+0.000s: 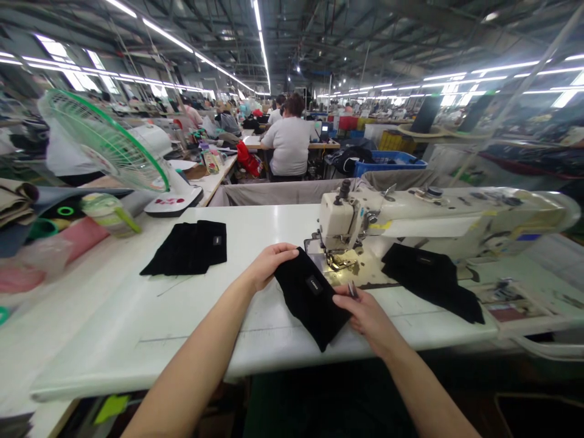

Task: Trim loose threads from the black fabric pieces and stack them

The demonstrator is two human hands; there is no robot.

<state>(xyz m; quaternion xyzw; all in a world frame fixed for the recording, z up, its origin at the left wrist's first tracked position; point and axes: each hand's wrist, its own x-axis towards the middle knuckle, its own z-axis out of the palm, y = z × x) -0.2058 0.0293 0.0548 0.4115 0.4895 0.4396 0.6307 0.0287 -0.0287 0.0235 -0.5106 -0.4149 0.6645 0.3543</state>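
Note:
A black fabric piece (296,289) with a small dark label (314,285) is held at a slant in front of the sewing machine's needle area (340,261). My left hand (270,264) pinches its upper left corner, thumb on top. On its right edge my right hand (367,316) is closed, and a small dark metal tool (352,290) pokes out between the fingers; its kind is unclear. More labelled black fabric lies on both sides: a stack or piece (191,249) at the left and another piece (431,280) under the machine arm.
The white sewing machine (433,213) spans the table's (182,322) right side. A green-rimmed fan (109,143) stands at the back left, near a lidded plastic cup (109,214) and cloth. Ahead, a person in a white top (288,146) sits at another table; a blue crate (392,161) stands nearby.

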